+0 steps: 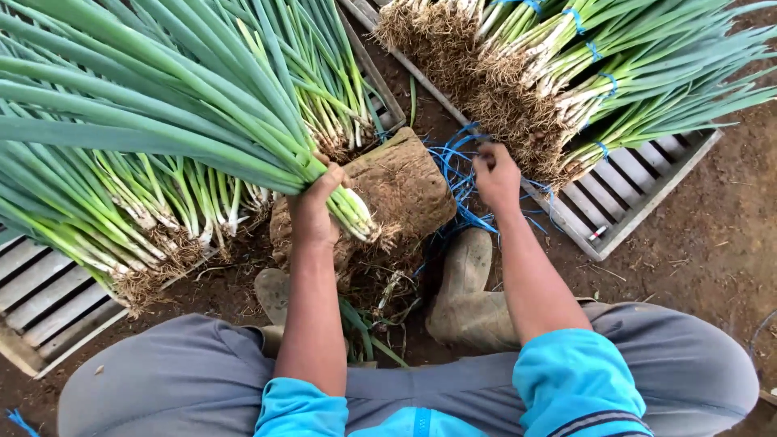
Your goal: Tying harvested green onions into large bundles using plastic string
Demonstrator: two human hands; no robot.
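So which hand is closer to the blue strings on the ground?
The right hand. It is right at the blue strings, fingers among them. The left hand is farther off to the left, gripping a bunch of green onions over a dirt-covered block.

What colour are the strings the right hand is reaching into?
Blue: the strings lie in a loose tangle under the right hand, clearest in the head view.

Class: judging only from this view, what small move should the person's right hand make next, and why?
Probably draw one blue string from the pile and bring it across. The left hand grips a loose bunch of green onions with no tie, the right hand already pinches the strings, and the bunches on the right pallet wear blue ties.
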